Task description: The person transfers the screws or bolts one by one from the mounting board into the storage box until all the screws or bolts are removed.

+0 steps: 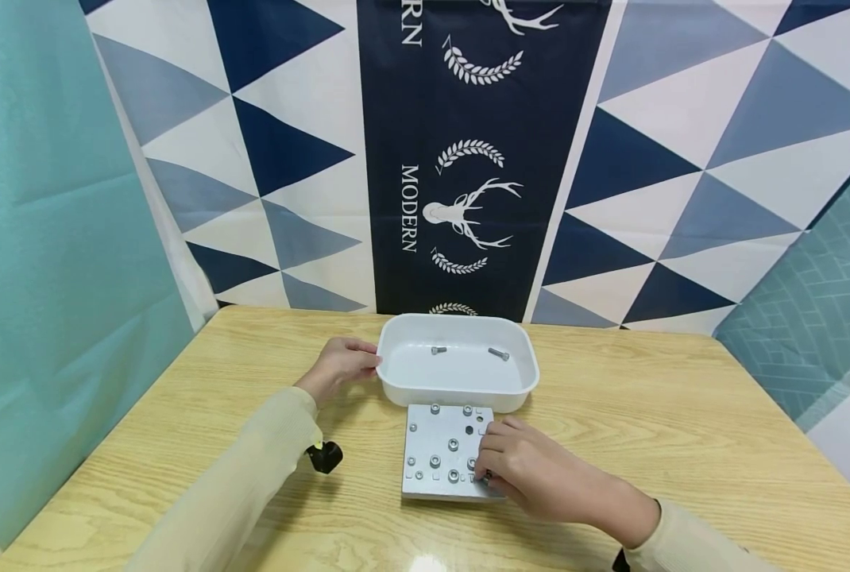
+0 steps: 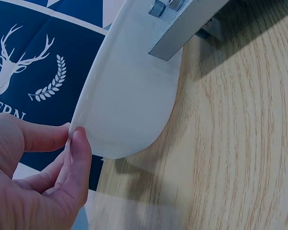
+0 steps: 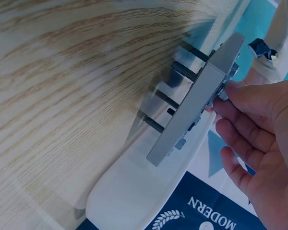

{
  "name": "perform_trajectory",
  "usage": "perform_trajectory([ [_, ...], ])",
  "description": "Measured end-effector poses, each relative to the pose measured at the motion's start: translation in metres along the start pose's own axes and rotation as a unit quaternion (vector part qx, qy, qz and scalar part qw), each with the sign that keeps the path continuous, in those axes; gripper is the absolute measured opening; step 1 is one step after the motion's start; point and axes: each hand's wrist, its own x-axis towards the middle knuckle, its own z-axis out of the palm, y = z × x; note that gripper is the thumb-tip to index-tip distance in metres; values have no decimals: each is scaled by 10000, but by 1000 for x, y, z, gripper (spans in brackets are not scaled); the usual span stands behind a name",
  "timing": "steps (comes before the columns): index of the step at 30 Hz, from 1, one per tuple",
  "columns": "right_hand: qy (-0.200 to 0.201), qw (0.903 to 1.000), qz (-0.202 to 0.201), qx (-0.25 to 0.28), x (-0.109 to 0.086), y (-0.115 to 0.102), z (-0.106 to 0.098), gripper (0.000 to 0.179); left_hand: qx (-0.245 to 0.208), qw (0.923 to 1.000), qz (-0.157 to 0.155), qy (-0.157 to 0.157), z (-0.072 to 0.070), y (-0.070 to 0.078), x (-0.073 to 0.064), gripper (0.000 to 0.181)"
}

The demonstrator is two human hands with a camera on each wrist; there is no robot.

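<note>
My left hand (image 1: 339,364) pinches the left rim of a white plastic tray (image 1: 453,397) between thumb and fingers, as the left wrist view shows up close. Two loose bolts lie inside the tray, a short one (image 1: 438,349) and a longer one (image 1: 499,354). In front of it stands a silver metal plate (image 1: 425,445) set with several socket-head bolts, whose threaded shanks (image 3: 185,71) stick out below. At the plate's near right corner my right hand (image 1: 525,465) pinches a bolt head (image 3: 223,95) between thumb and index finger, the other fingers loosely curled.
Everything stands on a light wood-grain table (image 1: 611,397). A patterned cloth (image 1: 461,199) with triangles and deer heads hangs behind the table's back edge. Teal sheeting (image 1: 60,238) borders the left side.
</note>
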Motion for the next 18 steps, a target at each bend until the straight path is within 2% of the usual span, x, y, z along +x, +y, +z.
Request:
perform_trajectory([
  [11,200,9996,-127,-138,-1,1,2,18,4,9999,94,40,1,-1,-1,29],
  [18,197,9997,-74,-111,-1,0,2,18,-15,10000,66,24,1,-2,-1,29],
])
